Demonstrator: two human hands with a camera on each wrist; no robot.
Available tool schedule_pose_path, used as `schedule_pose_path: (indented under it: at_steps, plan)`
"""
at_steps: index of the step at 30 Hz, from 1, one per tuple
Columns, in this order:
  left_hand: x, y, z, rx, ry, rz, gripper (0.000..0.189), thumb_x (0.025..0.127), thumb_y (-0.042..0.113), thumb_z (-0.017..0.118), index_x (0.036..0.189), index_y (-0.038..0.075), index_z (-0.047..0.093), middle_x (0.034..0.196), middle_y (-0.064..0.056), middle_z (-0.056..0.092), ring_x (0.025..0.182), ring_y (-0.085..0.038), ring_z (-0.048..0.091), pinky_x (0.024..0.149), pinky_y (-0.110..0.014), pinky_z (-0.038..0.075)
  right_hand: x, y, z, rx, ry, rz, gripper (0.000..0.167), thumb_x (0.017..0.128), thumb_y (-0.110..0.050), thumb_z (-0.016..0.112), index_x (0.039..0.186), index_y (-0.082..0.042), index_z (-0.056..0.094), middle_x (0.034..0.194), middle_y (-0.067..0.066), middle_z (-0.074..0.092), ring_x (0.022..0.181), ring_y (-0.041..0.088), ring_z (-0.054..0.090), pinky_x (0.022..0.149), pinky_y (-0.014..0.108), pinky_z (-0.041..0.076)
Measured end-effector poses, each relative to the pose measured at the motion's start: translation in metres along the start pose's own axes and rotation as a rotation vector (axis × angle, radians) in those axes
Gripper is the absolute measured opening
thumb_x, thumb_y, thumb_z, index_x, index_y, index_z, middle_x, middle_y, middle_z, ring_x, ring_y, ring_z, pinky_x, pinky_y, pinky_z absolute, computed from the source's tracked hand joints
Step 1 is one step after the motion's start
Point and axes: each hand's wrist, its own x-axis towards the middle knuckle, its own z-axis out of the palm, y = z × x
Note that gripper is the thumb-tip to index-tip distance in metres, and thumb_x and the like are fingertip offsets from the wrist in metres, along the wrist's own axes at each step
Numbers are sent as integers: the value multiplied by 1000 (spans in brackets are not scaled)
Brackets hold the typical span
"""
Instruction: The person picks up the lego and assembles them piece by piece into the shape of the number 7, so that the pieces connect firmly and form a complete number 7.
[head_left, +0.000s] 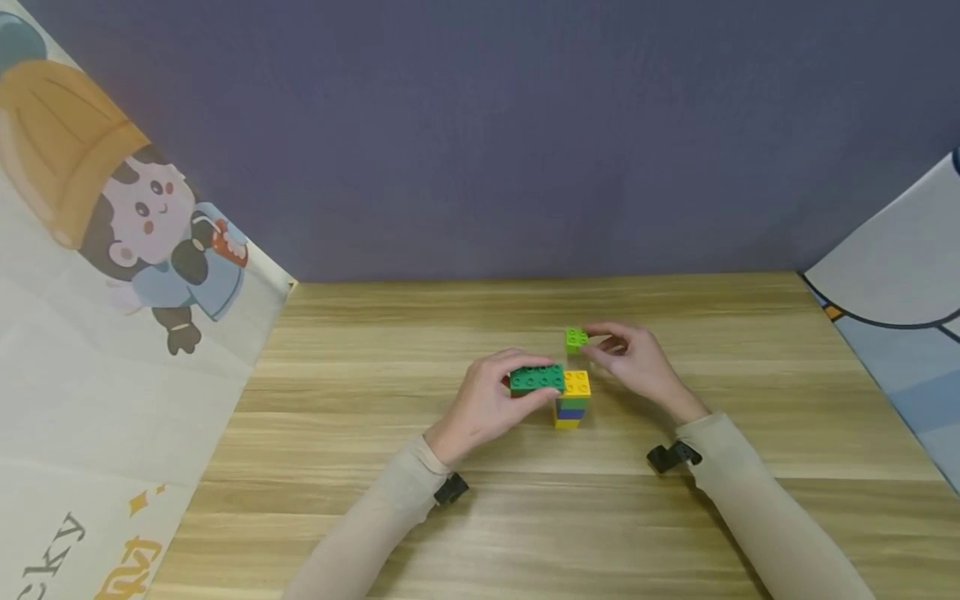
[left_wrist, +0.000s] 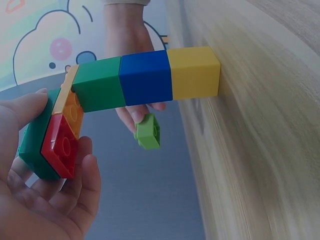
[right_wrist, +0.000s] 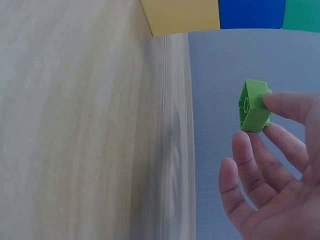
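A small tower stands on the wooden table, made of a yellow brick [left_wrist: 195,73], a blue brick [left_wrist: 146,77] and a green brick [left_wrist: 100,85] from the bottom up. On its top lies a thin yellow-orange piece [left_wrist: 74,114] that overhangs the column. A long dark green brick [head_left: 536,382] and a red piece [left_wrist: 59,147] beneath it jut out to the left. My left hand [head_left: 486,402] grips the dark green brick between thumb and fingers. Behind the tower, my right hand [head_left: 636,360] pinches a lime green brick [right_wrist: 256,106] held in the air, apart from the tower.
The wooden table [head_left: 337,500] reaches back to a dark blue-grey wall panel [head_left: 480,142]. Printed cartoon sheets border it, one at the left [head_left: 90,367] and one at the right [head_left: 900,317]. Black wrist cameras sit at both sleeves.
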Motion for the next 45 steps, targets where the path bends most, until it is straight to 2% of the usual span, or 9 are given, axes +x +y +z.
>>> schedule_pose_path:
  at_steps: [8,16,23,31,41,45]
  plan:
    - [0,0,0,-11,-2,-8,38,93,26,86,130,18,77,121,2,77,89,-8,67,68,-23,59,-4,0,0,12,25,-8,38,100,-26,76,135,-11,72,132,13,74,101,26,73,84,32,60]
    - [0,-2,1,-17,2,12,39,93,26,85,130,15,77,123,1,77,98,-9,70,76,-32,62,-8,-4,-3,25,38,13,40,100,-29,77,136,-12,72,129,14,75,99,25,72,82,28,60]
    - [0,-2,1,-17,4,13,38,93,26,86,130,19,77,123,2,77,98,-8,70,75,-30,62,-12,-7,-6,29,44,6,40,100,-30,76,136,-12,72,129,13,75,97,22,72,81,23,59]
    - [0,-3,1,-29,2,16,37,93,26,85,129,18,77,121,2,77,98,-7,69,76,-35,62,-19,-13,-12,50,56,-8,40,100,-29,77,136,-12,72,126,13,76,93,12,71,79,22,59]
    - [-1,-2,2,-8,5,8,39,93,27,85,130,18,77,123,2,77,98,-8,70,75,-26,60,-32,-18,-14,57,65,-58,35,100,-22,77,133,-11,74,127,13,76,93,4,68,78,21,59]
    - [0,-2,1,-10,2,7,38,93,27,85,130,19,77,123,2,77,102,-8,70,80,-31,62,-36,-20,-14,58,76,-64,34,99,-21,78,132,-11,74,126,12,76,93,1,68,79,19,58]
